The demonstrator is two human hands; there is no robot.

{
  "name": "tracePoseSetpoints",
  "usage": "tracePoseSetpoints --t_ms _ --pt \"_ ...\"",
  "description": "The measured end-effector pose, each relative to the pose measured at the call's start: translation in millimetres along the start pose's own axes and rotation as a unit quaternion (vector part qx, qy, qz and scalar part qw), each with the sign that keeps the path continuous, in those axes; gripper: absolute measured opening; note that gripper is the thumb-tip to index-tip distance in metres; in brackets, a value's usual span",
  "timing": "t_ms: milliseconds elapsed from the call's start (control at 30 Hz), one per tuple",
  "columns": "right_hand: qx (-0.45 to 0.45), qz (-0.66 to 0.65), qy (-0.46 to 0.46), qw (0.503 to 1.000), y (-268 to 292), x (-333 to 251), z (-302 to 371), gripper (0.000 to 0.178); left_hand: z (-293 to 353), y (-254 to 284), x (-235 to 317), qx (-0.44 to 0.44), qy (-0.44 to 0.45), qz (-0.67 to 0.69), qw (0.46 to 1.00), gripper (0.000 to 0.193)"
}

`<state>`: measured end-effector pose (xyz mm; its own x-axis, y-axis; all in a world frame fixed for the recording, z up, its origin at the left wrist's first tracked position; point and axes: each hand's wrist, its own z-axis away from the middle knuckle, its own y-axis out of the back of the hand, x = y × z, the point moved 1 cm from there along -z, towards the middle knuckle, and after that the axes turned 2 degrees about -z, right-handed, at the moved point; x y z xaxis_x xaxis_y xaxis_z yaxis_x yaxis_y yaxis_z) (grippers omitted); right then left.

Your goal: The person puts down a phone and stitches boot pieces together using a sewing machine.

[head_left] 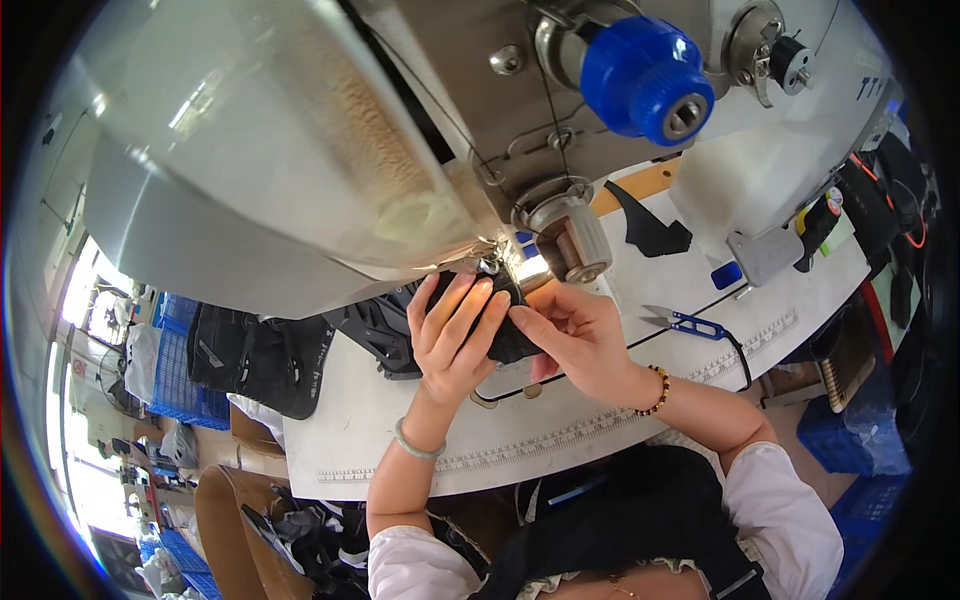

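Note:
A black fabric piece [513, 345] is bunched beneath the needle area of a sewing machine [490, 265], where a small lamp lights it. My left hand [455, 335] has its fingers curved over the fabric's left side and grips it; its thumb is hidden. At the right edge of the same piece, my right hand [583, 340] pinches the fabric between thumb and forefinger, the other fingers curled in. Black strapped parts [380, 330] lie left of my left hand and seem joined to the fabric, though I cannot tell for sure.
Blue-handled thread snips [690, 323] and a cut black piece [648, 222] lie on the white table [400, 445], right of my hands. A ruler strip [560, 437] runs along its front. Black bags [255, 355] hang at the left edge, beside blue crates [180, 375].

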<state>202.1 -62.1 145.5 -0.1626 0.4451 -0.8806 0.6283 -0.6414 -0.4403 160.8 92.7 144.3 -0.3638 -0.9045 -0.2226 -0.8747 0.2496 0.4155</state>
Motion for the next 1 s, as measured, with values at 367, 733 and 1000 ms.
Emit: tracePoseSetpoints --t_ms 367,733,1000 --pt "-0.004 0.062 0.092 0.994 -0.6 5.9 2.7 0.012 11.4 -3.8 -3.2 0.031 0.004 0.002 1.0 0.034" --pt "0.003 0.007 0.086 0.996 -2.5 6.5 -2.0 0.011 5.3 -9.9 -4.3 0.06 0.001 -0.007 0.998 0.039" --pt "0.022 0.014 0.097 0.995 -5.9 10.0 -1.8 0.011 6.8 -8.3 -5.6 0.057 0.007 -0.002 0.998 0.042"
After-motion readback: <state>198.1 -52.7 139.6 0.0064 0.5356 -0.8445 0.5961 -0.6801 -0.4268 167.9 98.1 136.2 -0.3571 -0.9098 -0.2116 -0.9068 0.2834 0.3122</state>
